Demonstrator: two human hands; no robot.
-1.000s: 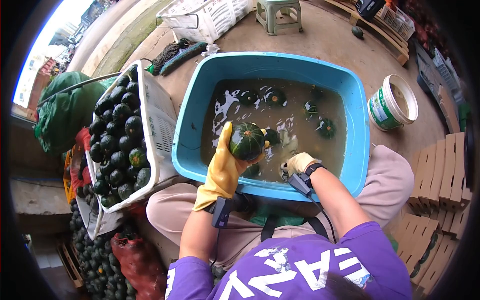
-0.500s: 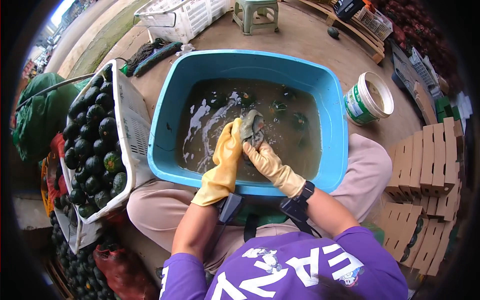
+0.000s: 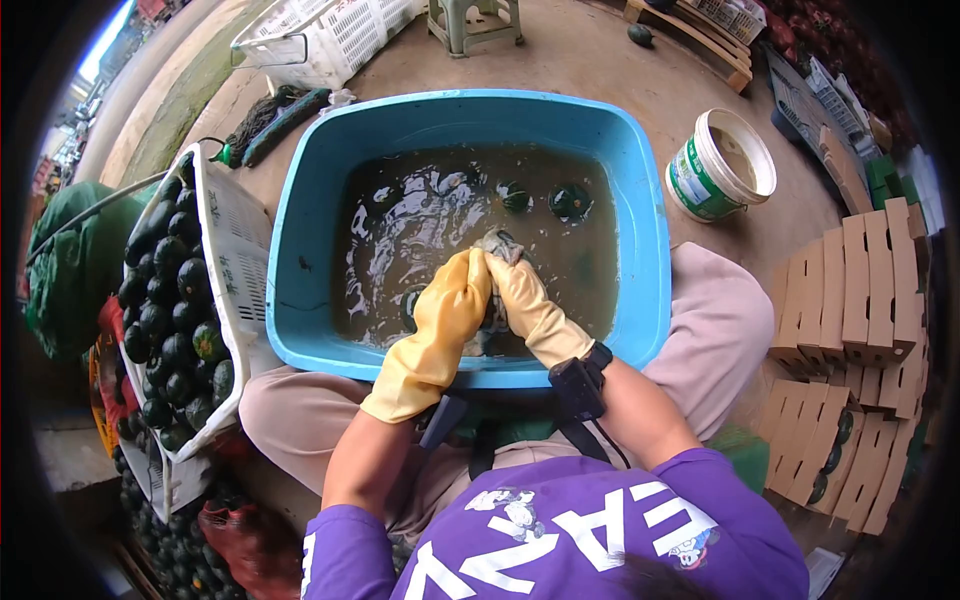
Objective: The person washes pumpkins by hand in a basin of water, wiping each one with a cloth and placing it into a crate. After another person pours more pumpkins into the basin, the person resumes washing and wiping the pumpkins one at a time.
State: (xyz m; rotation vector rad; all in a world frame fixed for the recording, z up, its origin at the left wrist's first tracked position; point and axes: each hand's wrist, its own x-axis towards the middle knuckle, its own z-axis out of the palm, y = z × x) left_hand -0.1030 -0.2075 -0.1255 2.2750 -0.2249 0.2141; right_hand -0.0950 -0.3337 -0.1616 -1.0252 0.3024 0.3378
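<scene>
One blue tub (image 3: 300, 240) holds murky water (image 3: 395, 230), where two dark green squashes (image 3: 569, 202) show clearly near the far side and a third shows partly beside the left hand (image 3: 448, 300); there is one bucket (image 3: 715, 170) to the right, one stool (image 3: 477, 28) beyond, and one tall crate (image 3: 238, 225) of squashes at the left (too many, and too tightly heaped, to count). The right hand (image 3: 528, 300) has its fingers closed against a grey cloth (image 3: 502, 244), low over the water. The left hand's fingers are bent and drawn together, touching the right hand; how far they close, and whether anything lies beneath, I cannot tell. Both gloves are yellow, rubbery and wrinkled. The cloth looks wet and crumpled, the squashes round and ribbed, the tub smooth plastic with rounded corners, the crate slotted.
</scene>
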